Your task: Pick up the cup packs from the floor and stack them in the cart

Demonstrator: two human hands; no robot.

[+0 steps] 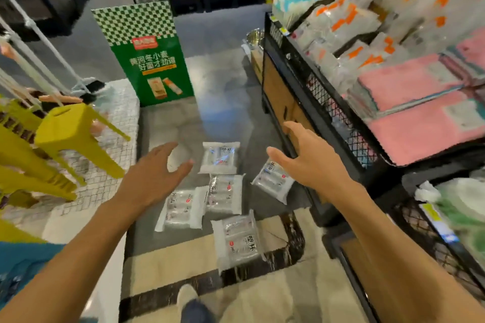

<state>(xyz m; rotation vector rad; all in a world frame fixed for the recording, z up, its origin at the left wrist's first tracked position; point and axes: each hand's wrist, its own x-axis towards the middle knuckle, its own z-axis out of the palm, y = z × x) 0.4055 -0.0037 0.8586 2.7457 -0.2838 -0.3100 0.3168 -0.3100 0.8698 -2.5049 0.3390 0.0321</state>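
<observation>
Yellow plastic stools (65, 136) stand stacked at the far left, beside a white gridded mat (115, 144). Behind them a green checkered display sign (147, 60) stands on the grey floor (225, 102). The left hand (154, 176) reaches forward over the floor, fingers spread apart and holding nothing. Just right of it, five clear cup packs (220, 157) lie scattered on the floor, some overlapping, the nearest one (240, 240) resting partly on a beige patterned tile. The right hand (307, 160) hovers above the rightmost pack (273, 182), fingers apart, empty. At the right stands a black mesh shelf rack (328, 102) loaded with bagged goods and pink towels (409, 84).
</observation>
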